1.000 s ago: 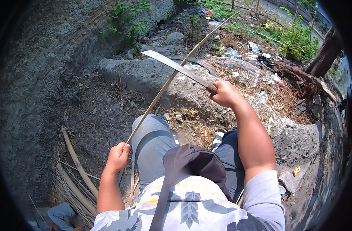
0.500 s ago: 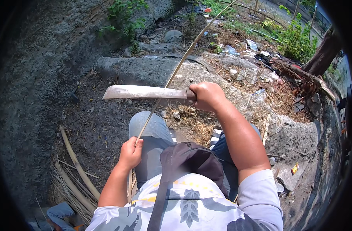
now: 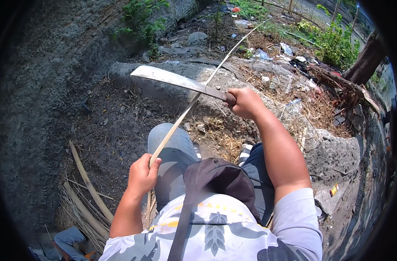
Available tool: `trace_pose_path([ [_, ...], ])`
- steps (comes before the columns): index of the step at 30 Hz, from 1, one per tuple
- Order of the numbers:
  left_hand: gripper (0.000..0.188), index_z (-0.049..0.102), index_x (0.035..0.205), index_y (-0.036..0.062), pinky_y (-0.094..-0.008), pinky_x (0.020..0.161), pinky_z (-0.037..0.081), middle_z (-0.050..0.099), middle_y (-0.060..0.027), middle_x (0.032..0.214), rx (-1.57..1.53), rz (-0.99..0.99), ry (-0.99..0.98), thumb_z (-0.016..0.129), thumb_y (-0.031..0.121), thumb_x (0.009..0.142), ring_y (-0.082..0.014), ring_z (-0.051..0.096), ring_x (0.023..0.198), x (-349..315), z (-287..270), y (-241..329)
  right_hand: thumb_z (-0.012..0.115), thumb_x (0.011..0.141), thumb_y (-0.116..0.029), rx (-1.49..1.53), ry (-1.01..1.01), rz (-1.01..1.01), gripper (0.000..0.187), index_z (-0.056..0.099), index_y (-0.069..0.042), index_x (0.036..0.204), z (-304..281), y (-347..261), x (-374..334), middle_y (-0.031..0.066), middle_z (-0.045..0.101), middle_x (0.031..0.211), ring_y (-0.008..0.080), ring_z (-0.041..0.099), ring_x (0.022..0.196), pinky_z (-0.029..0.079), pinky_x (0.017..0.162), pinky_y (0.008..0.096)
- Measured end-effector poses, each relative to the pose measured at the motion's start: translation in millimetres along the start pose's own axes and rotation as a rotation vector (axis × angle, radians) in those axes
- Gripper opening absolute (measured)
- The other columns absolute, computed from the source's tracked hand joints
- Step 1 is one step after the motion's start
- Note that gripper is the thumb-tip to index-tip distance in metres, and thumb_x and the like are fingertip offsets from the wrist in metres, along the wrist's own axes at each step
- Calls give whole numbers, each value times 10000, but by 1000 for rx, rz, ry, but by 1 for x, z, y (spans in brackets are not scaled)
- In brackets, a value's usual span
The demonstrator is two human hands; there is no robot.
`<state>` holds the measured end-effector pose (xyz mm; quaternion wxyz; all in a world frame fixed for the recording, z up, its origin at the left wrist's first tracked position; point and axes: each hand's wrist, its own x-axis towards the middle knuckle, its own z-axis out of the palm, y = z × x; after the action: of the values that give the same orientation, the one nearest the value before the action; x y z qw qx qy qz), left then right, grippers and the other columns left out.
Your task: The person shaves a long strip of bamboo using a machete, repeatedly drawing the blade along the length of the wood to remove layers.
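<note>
My left hand (image 3: 142, 175) is closed around the near part of a long, pale strip of split bamboo (image 3: 174, 127), thumb on top. The strip slants away to the far right, past my bent left knee, and its far end thins out over the ground. In my right hand (image 3: 246, 103), fingers wrapped round the dark handle, is a machete (image 3: 168, 78). Its broad, worn blade crosses the strip beyond my knees, tip to the far left. Blade and strip seem to meet near the handle end of the blade.
More bamboo strips (image 3: 86, 176) lie on the soil at my left, beside another person's jean-clad leg (image 3: 69, 240). A rough wall (image 3: 37, 113) rises on the left. Concrete slabs (image 3: 155, 80) and scattered litter lie ahead; a tree trunk (image 3: 366, 61) leans at the right. A dark bag (image 3: 222, 178) rests on my lap.
My right hand has moved slightly farther away and to the right. The machete has tilted, its tip swinging farther off. The strip now shows a broader, paler face; my left hand has barely shifted.
</note>
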<state>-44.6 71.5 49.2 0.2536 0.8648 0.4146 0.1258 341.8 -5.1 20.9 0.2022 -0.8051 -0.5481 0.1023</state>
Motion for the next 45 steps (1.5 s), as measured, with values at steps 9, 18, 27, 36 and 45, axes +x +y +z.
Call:
trace_pose_path([
  [9, 396, 597, 842, 3, -441, 592, 477, 626, -196, 685, 16, -42, 37, 646, 368, 989, -385, 615, 627, 7, -4, -2, 729, 738, -184, -127, 68, -186, 198, 679, -135, 924, -7, -16, -14, 130, 718, 883, 357, 709, 877, 569, 782, 477],
  [18, 443, 587, 800, 6, -412, 551, 460, 591, -169, 629, 18, -9, 85, 655, 402, 985, -339, 576, 559, 5, -9, -16, 748, 841, -216, 74, 311, 40, 146, 670, -97, 878, -11, 42, 5, 160, 692, 803, 401, 663, 764, 510, 678, 476],
  [27, 523, 591, 832, 9, -399, 553, 443, 571, -150, 623, -60, 16, 136, 515, 480, 1049, -284, 560, 555, 0, -15, -37, 773, 833, -289, 85, 161, -23, 224, 693, -102, 928, -7, 14, -3, 164, 706, 853, 394, 675, 805, 523, 701, 469],
  [36, 507, 582, 787, 6, -385, 530, 428, 549, -145, 593, 19, -8, 104, 547, 440, 1045, -271, 543, 527, -9, -26, -37, 750, 811, -275, -74, 279, -95, 188, 679, -132, 911, -6, 26, 0, 147, 668, 770, 392, 674, 757, 541, 681, 486],
  [45, 507, 496, 720, 16, -373, 507, 389, 496, -117, 559, -14, -39, 122, 552, 394, 1054, -214, 428, 506, -27, -19, -61, 742, 828, -252, -51, 197, 6, 195, 661, -99, 915, -9, 3, -2, 173, 698, 872, 404, 678, 857, 531, 719, 503],
])
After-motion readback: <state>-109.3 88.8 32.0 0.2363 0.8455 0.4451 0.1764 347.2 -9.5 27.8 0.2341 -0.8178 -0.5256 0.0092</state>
